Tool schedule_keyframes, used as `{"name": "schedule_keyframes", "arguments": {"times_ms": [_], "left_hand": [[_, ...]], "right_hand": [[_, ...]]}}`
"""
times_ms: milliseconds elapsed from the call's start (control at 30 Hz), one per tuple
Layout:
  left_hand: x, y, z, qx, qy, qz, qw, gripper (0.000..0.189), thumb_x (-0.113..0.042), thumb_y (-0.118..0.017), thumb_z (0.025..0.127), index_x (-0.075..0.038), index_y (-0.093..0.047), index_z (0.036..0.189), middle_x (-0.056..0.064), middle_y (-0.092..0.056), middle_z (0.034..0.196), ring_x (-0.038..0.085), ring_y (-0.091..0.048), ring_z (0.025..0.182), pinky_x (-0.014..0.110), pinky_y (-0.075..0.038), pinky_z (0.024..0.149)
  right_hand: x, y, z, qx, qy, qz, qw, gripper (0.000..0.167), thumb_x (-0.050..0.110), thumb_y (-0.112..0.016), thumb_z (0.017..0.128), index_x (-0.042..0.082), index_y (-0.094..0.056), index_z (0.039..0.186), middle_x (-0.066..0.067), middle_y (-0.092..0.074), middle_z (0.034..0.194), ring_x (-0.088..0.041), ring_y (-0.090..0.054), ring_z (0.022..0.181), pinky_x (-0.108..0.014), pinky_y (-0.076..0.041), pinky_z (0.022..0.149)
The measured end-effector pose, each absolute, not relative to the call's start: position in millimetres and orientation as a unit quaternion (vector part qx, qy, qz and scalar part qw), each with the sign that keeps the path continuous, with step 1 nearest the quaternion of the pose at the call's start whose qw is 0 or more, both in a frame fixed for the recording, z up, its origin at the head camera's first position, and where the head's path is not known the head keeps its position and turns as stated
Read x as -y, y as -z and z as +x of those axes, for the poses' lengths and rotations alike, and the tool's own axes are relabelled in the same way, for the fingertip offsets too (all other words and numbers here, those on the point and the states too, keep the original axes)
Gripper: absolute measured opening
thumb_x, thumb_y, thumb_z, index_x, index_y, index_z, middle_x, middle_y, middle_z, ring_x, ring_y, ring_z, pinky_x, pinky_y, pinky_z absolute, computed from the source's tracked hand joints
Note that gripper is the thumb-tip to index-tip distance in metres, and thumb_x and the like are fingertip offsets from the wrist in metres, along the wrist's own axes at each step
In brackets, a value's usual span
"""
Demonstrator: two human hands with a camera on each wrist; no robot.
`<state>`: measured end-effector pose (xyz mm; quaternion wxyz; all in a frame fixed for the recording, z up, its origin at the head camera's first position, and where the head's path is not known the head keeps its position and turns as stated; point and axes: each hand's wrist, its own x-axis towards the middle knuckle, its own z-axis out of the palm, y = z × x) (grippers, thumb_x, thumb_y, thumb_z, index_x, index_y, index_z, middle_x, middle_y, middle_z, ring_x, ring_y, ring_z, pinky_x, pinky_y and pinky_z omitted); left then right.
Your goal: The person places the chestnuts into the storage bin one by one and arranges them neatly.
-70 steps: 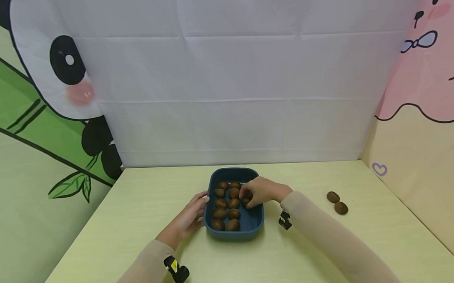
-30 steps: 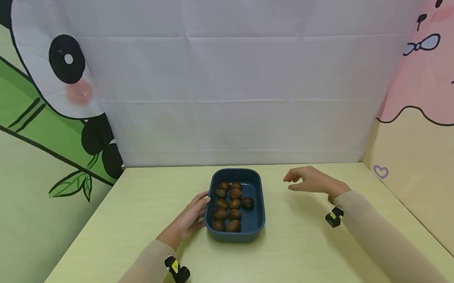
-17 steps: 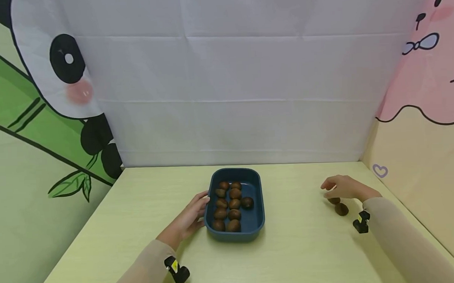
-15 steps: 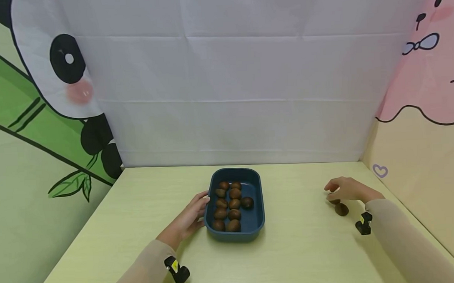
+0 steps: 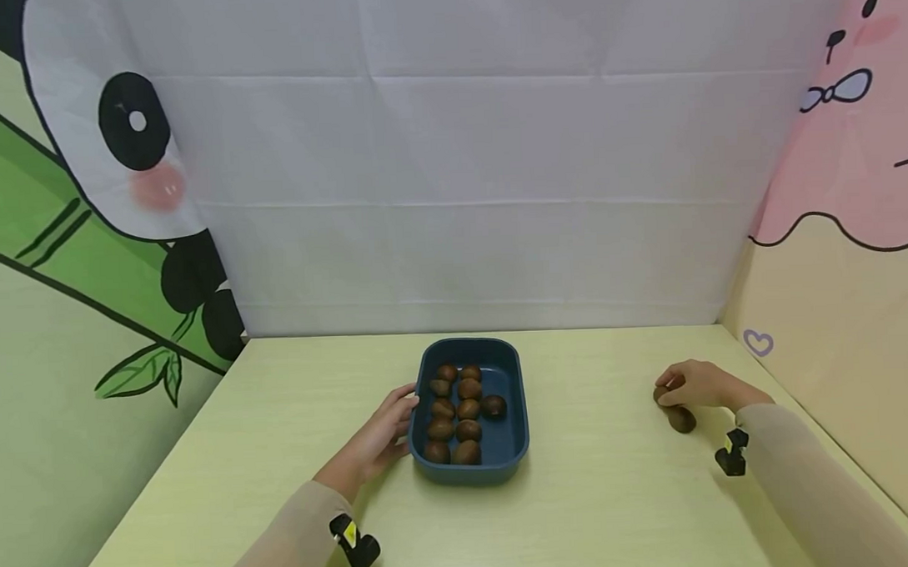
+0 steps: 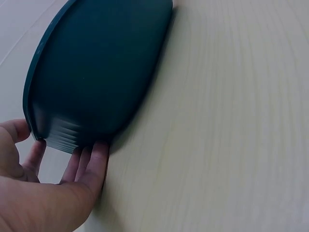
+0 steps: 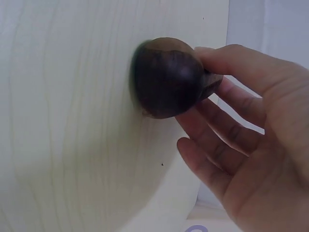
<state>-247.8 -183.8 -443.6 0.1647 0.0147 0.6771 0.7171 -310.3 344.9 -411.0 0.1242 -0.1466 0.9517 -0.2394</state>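
At the right of the table, in the head view, my right hand [image 5: 694, 385] pinches the farther of two brown chestnuts, the held chestnut [image 5: 660, 395], between thumb and fingers. The other chestnut [image 5: 681, 419] lies against it on the near side; in the right wrist view this nearer chestnut [image 7: 169, 79] partly covers the held chestnut [image 7: 211, 86]. My left hand [image 5: 384, 432] touches the left side of a dark blue box [image 5: 508, 448]. In the left wrist view its fingers [image 6: 96, 164] lie fairly straight against the box's outer wall [image 6: 96, 72].
Inside the box, several chestnuts [image 5: 468, 410] stand in two columns on the left, with a single chestnut [image 5: 493, 406] beside them. The pale wooden table [image 5: 582, 513] ends at a white backdrop [image 5: 482, 232] behind and a printed panel [image 5: 839, 337] at right.
My right hand has left a chestnut in the box, moved right to the two loose chestnuts, lowered and taken hold of the farther one. The left hand has stayed at the box.
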Motion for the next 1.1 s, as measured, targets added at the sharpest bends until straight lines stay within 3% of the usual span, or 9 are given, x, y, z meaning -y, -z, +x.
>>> {"name": "schedule_keyframes", "arguments": {"times_ms": [467,767,1100], "left_hand": [[185.3,443.1,-247.8,-0.675,-0.718,0.016,0.169,0.054,-0.035,-0.044,0.107,-0.019,-0.027,0.155,0.021,-0.05,0.141,0.028,-0.053,0.124,0.045,-0.045,0.097],[185.1,443.8,-247.1,-0.676,-0.717,0.017,0.17,0.054,-0.035,-0.044,0.107,-0.019,-0.027,0.156,0.021,-0.05,0.141,0.028,-0.054,0.123,0.044,-0.046,0.096],[185.0,444.5,-248.5,-0.677,-0.716,0.016,0.17,0.053,-0.035,-0.044,0.107,-0.02,-0.027,0.155,0.02,-0.051,0.14,0.027,-0.054,0.122,0.044,-0.046,0.095]], "right_hand": [[-320.5,396.5,-310.2,-0.945,0.242,-0.192,0.109,0.038,0.025,-0.074,0.09,0.0,-0.068,0.118,-0.006,-0.068,0.105,-0.032,-0.062,0.102,-0.057,-0.047,0.089],[-281.9,379.8,-313.8,-0.928,0.266,-0.237,0.113,0.037,0.024,-0.075,0.09,0.003,-0.068,0.12,0.0,-0.067,0.104,-0.021,-0.064,0.098,-0.043,-0.05,0.085],[-223.4,354.4,-303.5,-0.898,0.295,-0.3,0.125,0.03,0.019,-0.074,0.091,0.007,-0.069,0.118,0.001,-0.068,0.107,-0.014,-0.068,0.091,-0.035,-0.053,0.081]]}}
